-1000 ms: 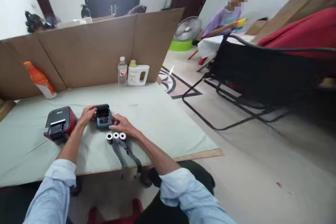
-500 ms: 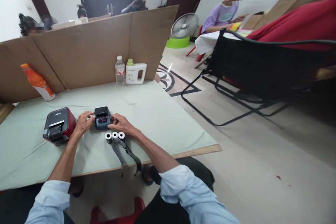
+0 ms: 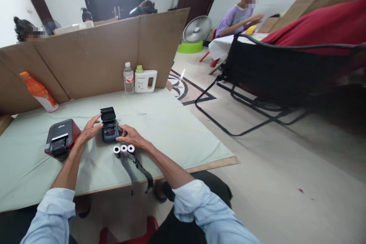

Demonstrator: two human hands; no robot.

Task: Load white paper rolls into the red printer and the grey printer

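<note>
A small dark label printer (image 3: 110, 131) stands on the cloth-covered table with its lid (image 3: 108, 113) raised, its inside showing. At its left side is my left hand (image 3: 90, 129), fingers spread, index fingertip at the lid's edge and thumb by the body. My right hand (image 3: 130, 136) grips the printer's right side between thumb and fingers. Just in front lie three small white-ended rolls (image 3: 124, 148), side by side. Dark strips (image 3: 145, 177) trail from them over the table's front edge. A larger red and black printer (image 3: 61, 139) is left of my left hand.
A cardboard partition (image 3: 94, 59) closes off the table's back. Before it stand an orange-capped bottle (image 3: 40, 92), a clear water bottle (image 3: 128, 79) and a white jug (image 3: 145, 81). To the right are a black folding chair (image 3: 274, 72), a fan (image 3: 197, 29) and a seated person (image 3: 237, 17).
The small printer's lid has swung further up and back. My left fingers have lifted and straightened with it, while my right hand stays on the printer's side. The view has shifted slightly.
</note>
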